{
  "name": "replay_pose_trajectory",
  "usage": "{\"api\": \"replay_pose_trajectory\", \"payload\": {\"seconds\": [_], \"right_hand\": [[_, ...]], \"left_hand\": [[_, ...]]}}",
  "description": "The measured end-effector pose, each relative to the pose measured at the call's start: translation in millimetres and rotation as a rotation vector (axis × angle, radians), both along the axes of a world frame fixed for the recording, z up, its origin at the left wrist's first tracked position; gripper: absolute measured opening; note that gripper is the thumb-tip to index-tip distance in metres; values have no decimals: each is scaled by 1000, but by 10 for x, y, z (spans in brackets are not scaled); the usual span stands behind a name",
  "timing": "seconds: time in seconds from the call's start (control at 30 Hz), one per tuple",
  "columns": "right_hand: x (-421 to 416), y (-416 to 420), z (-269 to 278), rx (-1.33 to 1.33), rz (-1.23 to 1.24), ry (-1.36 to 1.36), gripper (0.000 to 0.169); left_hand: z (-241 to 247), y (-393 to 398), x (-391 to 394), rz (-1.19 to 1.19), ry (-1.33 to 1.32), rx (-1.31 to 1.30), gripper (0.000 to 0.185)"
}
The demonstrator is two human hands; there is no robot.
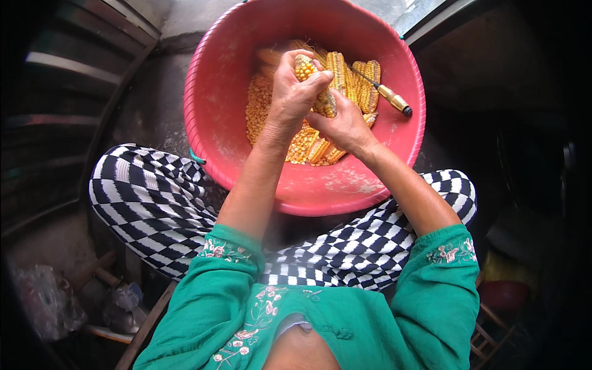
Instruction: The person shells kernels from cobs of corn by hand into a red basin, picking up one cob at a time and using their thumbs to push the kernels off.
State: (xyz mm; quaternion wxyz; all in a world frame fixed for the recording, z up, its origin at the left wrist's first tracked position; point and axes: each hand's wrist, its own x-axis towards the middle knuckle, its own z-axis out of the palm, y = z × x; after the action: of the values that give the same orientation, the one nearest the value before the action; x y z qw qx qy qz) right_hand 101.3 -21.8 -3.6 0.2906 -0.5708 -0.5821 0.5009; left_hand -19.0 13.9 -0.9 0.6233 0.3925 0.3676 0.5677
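Both hands grip one ear of dried corn (326, 104) above the red plastic tub (305, 192). My left hand (296, 90) wraps around its upper part, thumb across the ear; the yellow tip pokes out over the fist. Lower down, my right hand (344, 121) holds the other end, its thumb and fingers on either side. Beneath the hands, loose corn kernels (259, 111) cover the left and middle of the tub's bottom. Several more corn ears (336, 71) lie at the right and far side. The hands hide part of the pile.
A tool like a screwdriver, with a yellow handle (393, 99), rests against the tub's right inner wall, its metal shaft over the ears. My knees in checkered trousers (152, 194) flank the tub. Clear plastic bags (46, 300) lie at lower left. A metal door frame (134, 18) stands at upper left.
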Motion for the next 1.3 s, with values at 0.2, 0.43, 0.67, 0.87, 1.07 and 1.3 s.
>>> {"api": "replay_pose_trajectory", "payload": {"seconds": [0.2, 0.43, 0.67, 0.87, 1.07, 1.3], "right_hand": [[-37, 5, -32, 16, -25, -83, 46], [12, 69, 64, -75, -30, 14, 45], [-53, -46, 36, 121, 21, -253, 45], [67, 43, -10, 90, -16, -100, 37], [34, 93, 72, -65, -35, 190, 36], [64, 24, 13, -123, -5, 120, 41]], "left_hand": [[18, 43, -21, -23, -33, -104, 29], [28, 64, -43, -75, -362, -148, 27], [-134, 86, -77, -21, -167, -147, 29], [11, 36, 35, -69, -169, -109, 49], [-70, 91, -35, -157, -296, -50, 48], [-79, 28, 3, -74, 37, 45, 49]]}}
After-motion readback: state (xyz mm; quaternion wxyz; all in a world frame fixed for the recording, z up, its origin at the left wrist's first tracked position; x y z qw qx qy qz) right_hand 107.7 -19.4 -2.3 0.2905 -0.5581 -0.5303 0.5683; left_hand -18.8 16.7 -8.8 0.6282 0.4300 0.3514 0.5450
